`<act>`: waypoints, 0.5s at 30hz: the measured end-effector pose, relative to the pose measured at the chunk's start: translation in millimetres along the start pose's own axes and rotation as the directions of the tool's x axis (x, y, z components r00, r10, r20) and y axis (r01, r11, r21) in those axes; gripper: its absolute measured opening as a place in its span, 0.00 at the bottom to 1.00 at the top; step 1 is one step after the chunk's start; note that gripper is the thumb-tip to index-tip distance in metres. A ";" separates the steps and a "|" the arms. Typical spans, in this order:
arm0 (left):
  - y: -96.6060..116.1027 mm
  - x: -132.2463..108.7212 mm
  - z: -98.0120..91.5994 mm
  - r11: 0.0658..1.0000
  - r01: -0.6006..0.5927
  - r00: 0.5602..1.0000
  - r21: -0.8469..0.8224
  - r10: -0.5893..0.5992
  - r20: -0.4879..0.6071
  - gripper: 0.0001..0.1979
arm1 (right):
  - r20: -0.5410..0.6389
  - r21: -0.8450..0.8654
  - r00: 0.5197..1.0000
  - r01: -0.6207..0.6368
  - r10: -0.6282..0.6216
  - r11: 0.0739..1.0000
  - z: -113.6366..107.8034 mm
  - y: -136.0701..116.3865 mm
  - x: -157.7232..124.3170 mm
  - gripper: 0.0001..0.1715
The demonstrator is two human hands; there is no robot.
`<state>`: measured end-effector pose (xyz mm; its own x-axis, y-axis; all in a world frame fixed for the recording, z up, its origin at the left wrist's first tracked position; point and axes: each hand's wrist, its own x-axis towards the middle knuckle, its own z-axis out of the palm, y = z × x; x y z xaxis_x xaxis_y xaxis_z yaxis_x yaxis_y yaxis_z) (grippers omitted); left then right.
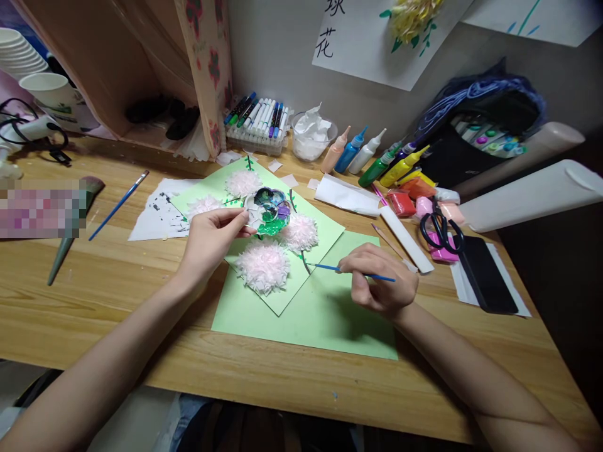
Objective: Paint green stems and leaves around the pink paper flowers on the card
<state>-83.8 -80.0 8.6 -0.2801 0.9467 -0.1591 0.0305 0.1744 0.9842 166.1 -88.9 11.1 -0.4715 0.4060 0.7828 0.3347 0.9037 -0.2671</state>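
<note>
My left hand [214,235] pinches the rim of a small round paint palette [268,226] smeared with green, purple and dark paint, above a light green sheet [277,304]. My right hand [381,276] grips a thin blue paintbrush [325,267]. Its tip meets, or hovers just over, a dark painted stem [305,262] near the sheet's right edge; I cannot tell which. Fluffy pale pink paper flowers, one of them a large flower [262,267], sit on this sheet among painted stems and green leaves. Beneath lies a second green sheet [362,333].
Left of the sheets are a paint-stained tissue [164,210], another blue brush [119,205] and a wide brush [70,242]. Paint bottles [351,150], a marker box [257,141] and a plastic bowl [313,150] line the back. Scissors [441,231] and a phone [485,273] lie right.
</note>
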 end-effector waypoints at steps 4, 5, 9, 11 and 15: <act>0.6 0.2 0.5 1.000 0.001 1.000 0.010 -0.001 -0.001 0.12 | -0.032 -0.029 0.999 0.003 -0.004 1.000 0.1 1.7 0.0 0.17; 0.4 0.4 0.5 1.000 -0.001 1.000 0.011 0.001 0.000 0.12 | -0.032 -0.036 1.000 0.000 -0.002 0.999 0.8 2.2 -0.5 0.17; -0.2 0.6 0.0 1.000 -0.013 1.000 0.009 0.013 0.007 0.12 | 0.002 -0.052 1.000 -0.011 0.011 0.999 3.4 2.1 -2.2 0.15; 0.0 0.3 -0.3 1.000 -0.016 1.000 0.005 0.016 0.011 0.11 | 0.012 -0.043 1.000 -0.007 0.007 0.999 3.3 0.5 -1.8 0.15; 1.0 -0.5 -0.4 1.000 -0.010 1.000 0.003 0.010 0.004 0.11 | 0.036 -0.026 0.999 -0.013 0.014 1.000 1.2 -2.7 0.5 0.15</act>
<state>-84.0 -80.4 9.7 -0.2756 0.9495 -0.1499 0.0358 0.1659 0.9855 164.0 -91.0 11.6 -0.4960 0.4235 0.7580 0.3618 0.8944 -0.2629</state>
